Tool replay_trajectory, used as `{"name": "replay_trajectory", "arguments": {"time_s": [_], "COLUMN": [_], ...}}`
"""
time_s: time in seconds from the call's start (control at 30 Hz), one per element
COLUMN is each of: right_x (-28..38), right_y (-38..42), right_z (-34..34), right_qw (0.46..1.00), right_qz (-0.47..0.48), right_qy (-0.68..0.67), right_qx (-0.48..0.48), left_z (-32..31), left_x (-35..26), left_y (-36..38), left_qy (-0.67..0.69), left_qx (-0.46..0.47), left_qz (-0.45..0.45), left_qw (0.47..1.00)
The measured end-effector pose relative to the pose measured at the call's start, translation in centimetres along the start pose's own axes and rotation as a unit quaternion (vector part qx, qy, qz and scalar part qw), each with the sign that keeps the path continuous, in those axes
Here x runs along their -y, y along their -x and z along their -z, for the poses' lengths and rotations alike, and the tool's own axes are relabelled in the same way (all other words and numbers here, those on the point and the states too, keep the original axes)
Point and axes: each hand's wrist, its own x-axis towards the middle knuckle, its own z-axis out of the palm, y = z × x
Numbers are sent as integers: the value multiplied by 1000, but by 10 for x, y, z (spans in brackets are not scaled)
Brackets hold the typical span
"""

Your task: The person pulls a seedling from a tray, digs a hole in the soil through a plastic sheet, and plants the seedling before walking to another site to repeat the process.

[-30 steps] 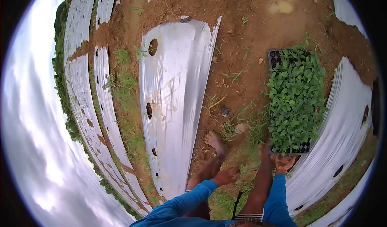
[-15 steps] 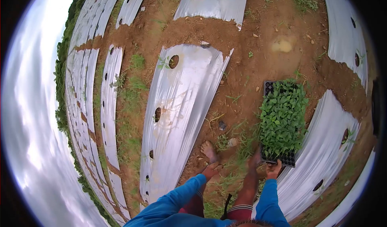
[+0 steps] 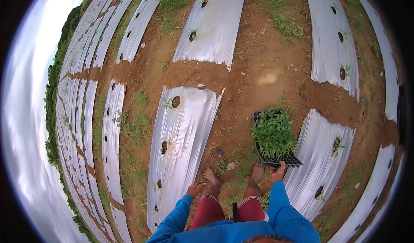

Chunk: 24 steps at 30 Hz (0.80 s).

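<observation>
My right hand [image 3: 278,170] grips the near edge of a black seedling tray [image 3: 282,161], fingers closed on its rim. Dense green seedlings [image 3: 274,131] fill most of the tray, while bare cells show along its near edge and far left corner. The tray extends forward from the hand, over the soil path and beside the right-hand plastic-covered bed. My left hand [image 3: 195,188] hangs low by my left leg, its fingers loosely apart with nothing visible in them. Beneath it is the right side of the middle silver-covered bed [image 3: 185,131].
Round holes [image 3: 175,102] pierce the silver sheeting, some with small plants. Another covered bed [image 3: 319,156] lies close on my right. My bare feet [image 3: 211,175] stand on soil and grass between the beds. Ahead are a muddy puddle [image 3: 267,78] and further covered rows [image 3: 211,27].
The view has tilted up and shifted, showing more rows ahead. The tray, still in my right hand, appears more tilted. My left hand has moved left, away from between my legs.
</observation>
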Motion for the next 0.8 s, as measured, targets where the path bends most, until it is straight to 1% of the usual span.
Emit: {"name": "replay_trajectory", "arguments": {"time_s": [0.03, 0.1, 0.17, 0.2, 0.27, 0.3, 0.33, 0.37, 0.43, 0.47, 0.57, 0.6, 0.67, 0.7, 0.73, 0.77, 0.8], "right_x": [21, 40, 64, 79, 107, 118, 126, 133, 156, 174, 208, 220, 244, 261, 279, 293, 313], "right_y": [18, 21, 26, 29, 47, 57, 54, 48, 71, 104, 116, 115, 115, 118, 118, 119, 132], "right_z": [-20, -35, -59, -75, -107, -118, -118, -123, -150, -180, -223, -238, -261, -276, -295, -307, -324], "right_qw": [1000, 999, 999, 997, 997, 997, 1000, 1000, 999, 999, 1000, 999, 996, 997, 997, 997, 997], "right_qz": [-19, 36, 7, -8, -2, 2, -2, 4, 18, 12, 3, 4, -3, 11, 25, 35, 30], "right_qy": [18, 1, -48, -68, -61, -57, -29, -29, -29, -45, 13, 14, 24, 37, 46, 53, 61], "right_qx": [4, 12, -22, -32, -42, -49, -3, 9, 31, 9, 26, 49, 88, 72, 60, 44, 38], "left_z": [11, 27, 40, 52, 80, 91, 101, 109, 122, 131, 154, 165, 191, 207, 226, 237, 256], "left_x": [-15, -24, -23, -49, -107, -123, -130, -128, -118, -119, -128, -141, -175, -195, -223, -230, -256], "left_y": [4, 11, 0, 6, 19, 19, 16, 8, -22, -35, -96, -118, -159, -185, -209, -243, -267], "left_qy": [15, 28, 28, 51, 97, 120, 129, 132, 137, 158, 236, 248, 213, 187, 186, 226, 248], "left_qx": [8, 21, 22, 34, 40, 46, 45, 49, 58, 64, 82, 94, 108, 119, 125, 113, 92], "left_qz": [-8, 7, 35, 74, 105, 121, 133, 145, 167, 161, 230, 247, 290, 305, 299, 260, 209], "left_qw": [1000, 999, 999, 995, 989, 984, 982, 979, 975, 972, 941, 932, 927, 926, 928, 932, 942]}}
